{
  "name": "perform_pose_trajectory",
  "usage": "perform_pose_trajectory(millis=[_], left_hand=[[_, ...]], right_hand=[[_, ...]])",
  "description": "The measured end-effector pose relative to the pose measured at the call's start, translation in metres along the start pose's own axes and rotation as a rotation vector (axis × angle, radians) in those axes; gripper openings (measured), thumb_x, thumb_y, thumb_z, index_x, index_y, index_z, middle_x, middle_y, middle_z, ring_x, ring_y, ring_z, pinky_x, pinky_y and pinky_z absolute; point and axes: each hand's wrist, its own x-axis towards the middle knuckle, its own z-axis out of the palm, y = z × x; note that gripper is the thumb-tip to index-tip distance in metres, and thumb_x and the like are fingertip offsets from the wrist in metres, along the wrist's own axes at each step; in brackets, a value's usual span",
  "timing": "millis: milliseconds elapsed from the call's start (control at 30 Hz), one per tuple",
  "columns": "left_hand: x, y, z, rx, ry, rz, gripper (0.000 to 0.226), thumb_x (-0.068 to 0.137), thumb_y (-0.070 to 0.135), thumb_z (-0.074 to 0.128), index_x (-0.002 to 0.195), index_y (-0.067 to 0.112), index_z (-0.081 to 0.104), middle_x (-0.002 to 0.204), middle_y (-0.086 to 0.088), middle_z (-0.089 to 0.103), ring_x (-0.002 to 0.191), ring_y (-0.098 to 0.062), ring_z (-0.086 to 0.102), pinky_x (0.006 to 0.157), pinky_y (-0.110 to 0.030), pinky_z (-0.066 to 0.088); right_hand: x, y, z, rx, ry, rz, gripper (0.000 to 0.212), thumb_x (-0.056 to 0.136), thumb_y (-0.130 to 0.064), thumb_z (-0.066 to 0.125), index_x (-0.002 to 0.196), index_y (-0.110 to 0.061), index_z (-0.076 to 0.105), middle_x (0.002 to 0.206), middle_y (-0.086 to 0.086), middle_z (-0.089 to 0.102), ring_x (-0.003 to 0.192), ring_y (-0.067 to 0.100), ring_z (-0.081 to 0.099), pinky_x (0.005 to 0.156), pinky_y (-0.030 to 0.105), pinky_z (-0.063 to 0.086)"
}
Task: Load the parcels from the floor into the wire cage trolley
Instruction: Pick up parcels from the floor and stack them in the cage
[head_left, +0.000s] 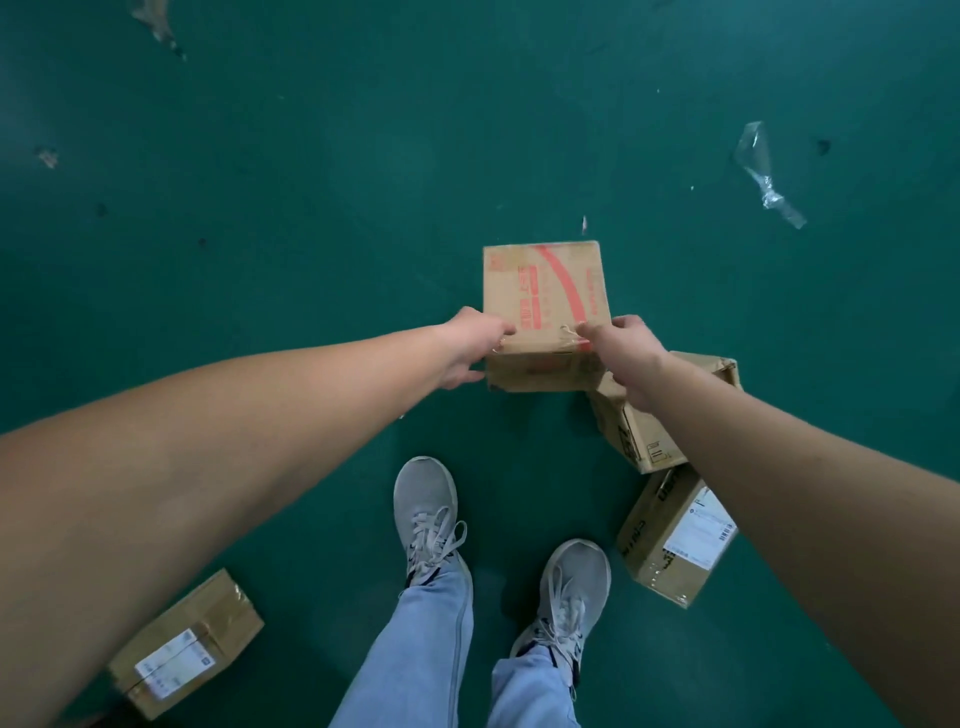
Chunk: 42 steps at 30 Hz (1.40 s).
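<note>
Cardboard box with red print (545, 291) sits at 12 o'clock on the green floor (311, 182); your left hand (475, 345) and right hand (623, 353) each have a grip clenched on its near edge. Another brown box (639, 431) touches it at 4 o'clock.

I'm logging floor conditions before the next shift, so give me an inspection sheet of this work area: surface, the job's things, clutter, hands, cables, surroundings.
Surface: green floor, scuffed and stained in spots.
Job's things: red-printed carton held at its near edge; plain carton right of it; labelled carton by the right shoe; taped labelled carton at lower left. No wire cage trolley in view.
Clutter: clear plastic wrap scrap; small bits of debris.
Hands: left hand and right hand both grip the red-printed carton, fingers curled over its edge.
Cables: nothing seen.
Surroundings: grey trainers and blue jeans.
</note>
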Motion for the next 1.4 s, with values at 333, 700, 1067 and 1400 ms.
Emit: perform_pose_trajectory(millis=[333,700,1067,1400], left_hand=[[-0.193,0.042,-0.073,-0.379,-0.035,0.067,0.071,0.081,0.061,0.075,0.133,0.026,0.04,0.129,-0.011,0.057,0.107,-0.034,0.064,0.066,-0.059,0.058],[-0.549,0.037,-0.155,-0.526,0.045,0.322,0.106,0.05,0.073,0.08,0.139,0.026,0.049,0.129,-0.01,0.065,0.101,-0.033,0.07,0.068,-0.051,0.06],[-0.793,-0.117,-0.203,-0.745,0.177,0.442,0.071,0.079,0.071,0.07,0.132,0.025,0.058,0.128,-0.006,0.062,0.109,-0.034,0.063,0.07,-0.046,0.062],[-0.896,-0.325,-0.23,-0.977,0.361,0.483,0.065,0.08,0.067,0.072,0.129,0.026,0.06,0.127,-0.005,0.058,0.11,-0.038,0.06,0.08,-0.057,0.06]], right_hand=[[-0.189,-0.099,-0.032,0.285,-0.133,-0.038,0.06,0.092,-0.059,0.063,0.132,-0.025,0.034,0.121,0.01,0.061,0.099,0.024,0.063,0.082,0.05,0.058],[-0.533,-0.188,-0.075,0.132,-0.218,-0.284,0.051,0.091,-0.069,0.054,0.118,-0.027,0.064,0.102,0.0,0.073,0.089,0.019,0.067,0.068,0.035,0.046],[-0.777,-0.148,-0.032,-0.085,-0.398,-0.479,0.056,0.089,-0.064,0.061,0.131,-0.026,0.057,0.113,0.005,0.071,0.1,0.026,0.068,0.078,0.044,0.057],[-0.915,-0.049,0.083,-0.287,-0.593,-0.57,0.045,0.092,-0.058,0.062,0.122,-0.025,0.061,0.113,0.006,0.071,0.106,0.03,0.065,0.085,0.048,0.054]])
